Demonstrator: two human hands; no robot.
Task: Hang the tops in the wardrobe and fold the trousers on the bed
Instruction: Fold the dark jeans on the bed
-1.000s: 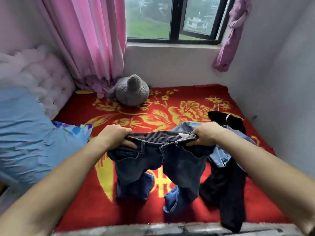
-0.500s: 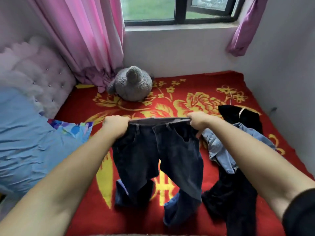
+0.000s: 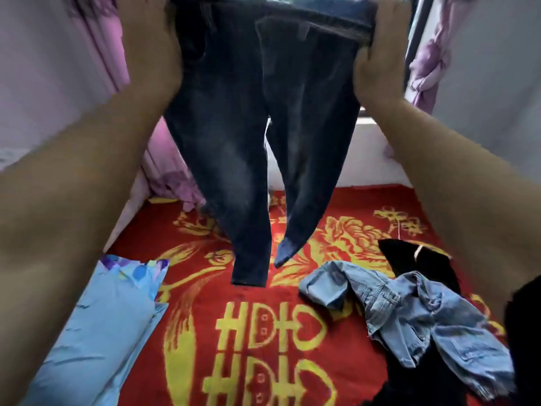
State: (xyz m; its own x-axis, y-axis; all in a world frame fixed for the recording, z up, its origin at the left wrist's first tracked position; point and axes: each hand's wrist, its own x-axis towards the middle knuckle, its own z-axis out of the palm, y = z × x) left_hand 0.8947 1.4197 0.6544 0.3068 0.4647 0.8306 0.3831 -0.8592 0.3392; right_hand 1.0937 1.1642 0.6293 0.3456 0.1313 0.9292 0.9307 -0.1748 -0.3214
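Dark blue jeans [image 3: 248, 136] hang full length in the air above the bed, their legs dangling clear of the red and gold bedspread [image 3: 292, 332]. My left hand [image 3: 149, 45] grips the waistband at its left end, and my right hand [image 3: 380, 54] grips it at the right end. Both hands are raised high, near the top of the view. A light blue denim jacket [image 3: 409, 312] lies crumpled on the bed at the right. It rests on a black garment [image 3: 421, 259].
A light blue pillow [image 3: 96, 332] lies along the bed's left side. Pink curtains [image 3: 164, 159] hang behind the jeans, and a purple tied curtain [image 3: 430, 63] hangs at the right. White walls close in at the back and right.
Both hands have lifted the jeans from just above the bed to head height, so the legs now hang free. The grey soft toy is now hidden from view.
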